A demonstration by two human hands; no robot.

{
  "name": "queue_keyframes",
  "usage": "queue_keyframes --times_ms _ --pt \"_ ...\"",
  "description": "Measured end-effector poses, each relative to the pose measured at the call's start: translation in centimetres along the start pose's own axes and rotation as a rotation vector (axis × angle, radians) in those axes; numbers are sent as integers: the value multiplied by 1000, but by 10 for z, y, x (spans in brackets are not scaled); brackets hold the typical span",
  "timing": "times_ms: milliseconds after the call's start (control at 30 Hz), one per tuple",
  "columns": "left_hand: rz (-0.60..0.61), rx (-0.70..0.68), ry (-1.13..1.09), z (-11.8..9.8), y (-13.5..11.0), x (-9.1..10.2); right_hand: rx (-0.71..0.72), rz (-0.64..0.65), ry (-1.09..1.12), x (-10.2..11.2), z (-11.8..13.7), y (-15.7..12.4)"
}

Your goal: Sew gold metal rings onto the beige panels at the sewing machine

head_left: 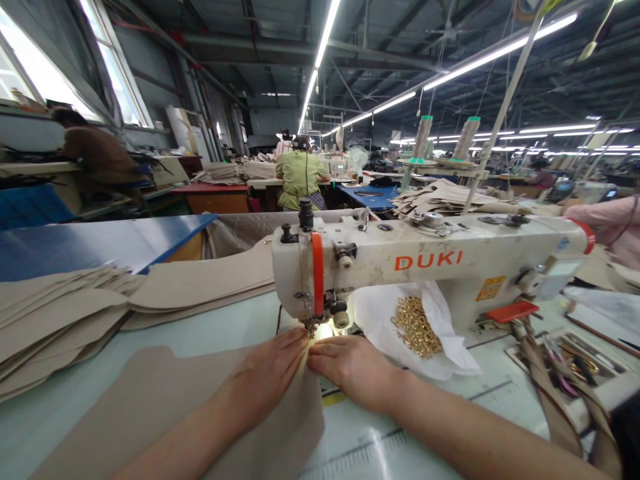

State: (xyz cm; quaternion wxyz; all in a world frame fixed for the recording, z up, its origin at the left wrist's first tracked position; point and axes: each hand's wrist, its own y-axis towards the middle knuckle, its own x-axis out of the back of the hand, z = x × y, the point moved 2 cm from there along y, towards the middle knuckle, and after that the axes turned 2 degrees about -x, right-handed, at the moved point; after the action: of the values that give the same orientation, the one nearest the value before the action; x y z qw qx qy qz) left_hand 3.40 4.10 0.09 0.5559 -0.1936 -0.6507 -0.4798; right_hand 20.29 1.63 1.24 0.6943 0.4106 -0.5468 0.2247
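Under the presser foot of a white DUKI sewing machine (435,250), a beige-grey fabric panel (165,393) lies on the pale green table and reaches toward me. My left hand (265,373) rests on this panel with its fingers stretched toward the needle area (313,325). From the other side, my right hand (353,370) meets it at the panel's right edge, its fingers drawn together and closed on that edge. Both hands' fingertips are very close to the lit foot. The needle tip and the fabric right beneath it are hidden by my fingers.
Stacked beige panels (55,313) lie at the left. Gold metal rings or hooks (417,327) sit on white paper behind my right hand. A tray of tools (575,360) with straps (550,400) stands at the right. Ahead, a person in a green shirt (300,177) sits.
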Motion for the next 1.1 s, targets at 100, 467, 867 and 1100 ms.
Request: queue_keyframes --times_ms 100,467,867,1100 --pt "-12 -1 29 -1 0 1 -4 21 -5 1 2 0" --pt "23 103 -16 2 -2 -6 3 -12 11 -2 1 -1" --pt "46 356 -157 -33 -55 35 183 -68 71 -13 41 1" --pt "-6 218 -115 -60 -110 45 143 -127 171 -9 35 -6"
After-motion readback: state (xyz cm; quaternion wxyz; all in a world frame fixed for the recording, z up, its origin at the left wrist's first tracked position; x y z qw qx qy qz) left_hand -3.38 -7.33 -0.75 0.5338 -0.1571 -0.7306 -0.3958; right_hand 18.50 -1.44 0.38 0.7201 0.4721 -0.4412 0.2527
